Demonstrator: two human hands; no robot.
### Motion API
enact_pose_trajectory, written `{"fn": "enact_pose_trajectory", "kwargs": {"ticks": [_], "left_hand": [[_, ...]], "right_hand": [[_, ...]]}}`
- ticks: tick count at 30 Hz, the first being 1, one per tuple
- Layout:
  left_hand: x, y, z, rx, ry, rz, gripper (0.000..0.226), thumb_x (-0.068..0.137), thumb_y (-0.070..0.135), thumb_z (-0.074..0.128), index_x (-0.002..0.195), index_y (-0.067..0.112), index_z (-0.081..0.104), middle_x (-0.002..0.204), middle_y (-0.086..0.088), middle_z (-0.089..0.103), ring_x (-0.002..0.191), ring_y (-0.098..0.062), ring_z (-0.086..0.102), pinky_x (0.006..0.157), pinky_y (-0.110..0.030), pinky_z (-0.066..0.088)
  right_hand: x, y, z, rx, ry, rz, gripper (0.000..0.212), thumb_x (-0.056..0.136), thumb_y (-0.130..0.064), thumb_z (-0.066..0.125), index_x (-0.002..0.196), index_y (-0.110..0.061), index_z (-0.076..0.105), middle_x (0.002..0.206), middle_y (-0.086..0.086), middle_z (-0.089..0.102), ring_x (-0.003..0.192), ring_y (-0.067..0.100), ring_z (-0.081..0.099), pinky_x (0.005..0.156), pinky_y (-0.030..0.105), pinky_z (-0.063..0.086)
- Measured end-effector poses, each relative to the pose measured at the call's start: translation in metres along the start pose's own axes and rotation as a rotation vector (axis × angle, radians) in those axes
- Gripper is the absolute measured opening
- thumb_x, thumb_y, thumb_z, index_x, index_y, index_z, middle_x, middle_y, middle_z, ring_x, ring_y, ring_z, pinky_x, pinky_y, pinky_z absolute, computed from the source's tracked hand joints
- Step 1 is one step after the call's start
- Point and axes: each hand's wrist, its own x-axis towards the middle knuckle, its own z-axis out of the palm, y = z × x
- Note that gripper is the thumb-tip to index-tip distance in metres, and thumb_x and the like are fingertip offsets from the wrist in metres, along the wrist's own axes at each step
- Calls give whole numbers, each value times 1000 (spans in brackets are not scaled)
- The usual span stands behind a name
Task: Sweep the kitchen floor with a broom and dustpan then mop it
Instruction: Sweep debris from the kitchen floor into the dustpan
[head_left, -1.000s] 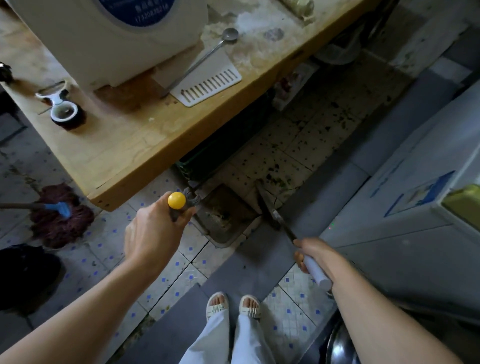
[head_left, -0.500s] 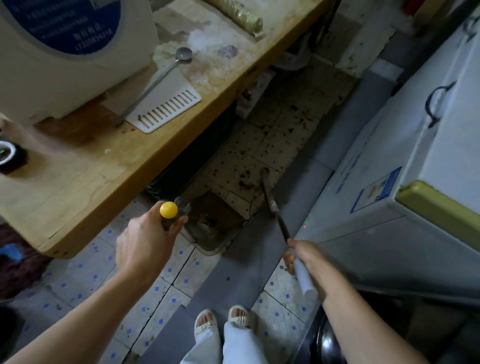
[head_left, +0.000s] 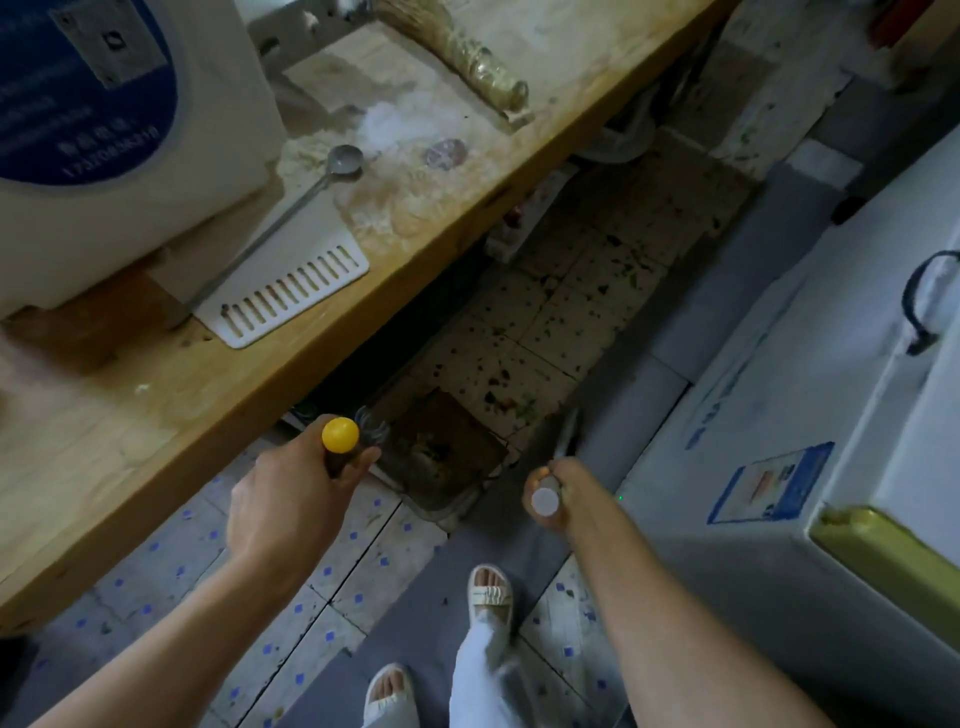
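The dustpan (head_left: 444, 457), brown and soiled inside, is set on the tiled floor (head_left: 545, 322) just off the front edge of the wooden table (head_left: 156, 415), between the two hands. Its upright handle, capped by a yellow knob (head_left: 340, 434), is gripped by the left hand (head_left: 296, 499), the fingers (head_left: 363, 462) curled round the dark shaft below the knob. The broom handle (head_left: 544, 500), seen almost end-on with its pale cap toward the camera, is clamped in the right hand (head_left: 563, 496); the blurred broom head (head_left: 561, 431) is seen beside the dustpan's right edge. Dark debris is scattered over the tiles beyond the dustpan. On the table are shown a slotted white spatula (head_left: 291, 296), a metal ladle (head_left: 311, 192) and a white appliance (head_left: 104, 130). A white chest freezer (head_left: 779, 415) is seen at right.
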Motion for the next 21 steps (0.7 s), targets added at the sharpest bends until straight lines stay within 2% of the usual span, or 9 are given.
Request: {"fn": "enact_pose_trajectory", "kwargs": {"ticks": [2,4,7,11,14,21], "left_hand": [[9,13,1,-7,22,19,19,83,51,59,79,38,45,59,12,53,52,-11,54,50,-28,49],[15,23,2,9,39,49,22,82,49,62,75,39,43,59,14,49,53,-11,51,48,-27,46],[23,32,6,35,50,49,29,82,50,62,67,42,38,57,15,48,50,-8,48,45,-25,41],[33,40,13,31,51,52,25,82,48,62,72,41,40,54,14,48,49,-8,47,45,-25,42],[36,42,13,25,36,58,19,83,47,62,80,38,46,55,13,50,49,-8,48,45,-24,42],[37,33,8,11,22,71,17,84,47,60,84,36,48,61,8,57,54,-14,53,48,-30,49]], "right_hand": [[9,-24,15,-5,-53,17,39,103,-21,33,65,-12,35,32,4,43,23,13,42,26,10,32],[13,-45,26,-27,-93,51,40,103,-22,31,64,-14,31,26,3,36,17,9,35,27,9,31],[21,-73,33,23,-147,69,39,104,-25,29,65,-18,28,26,3,33,17,8,34,26,8,29],[22,-98,36,-47,-154,51,42,104,-25,29,62,-18,27,27,0,31,17,10,31,26,8,28],[12,-101,35,-75,-150,42,43,103,-26,28,61,-18,27,27,-2,31,18,9,30,27,7,26],[-10,-71,23,-90,-93,26,44,103,-25,25,60,-17,26,26,-2,29,16,10,26,26,7,21]]}}
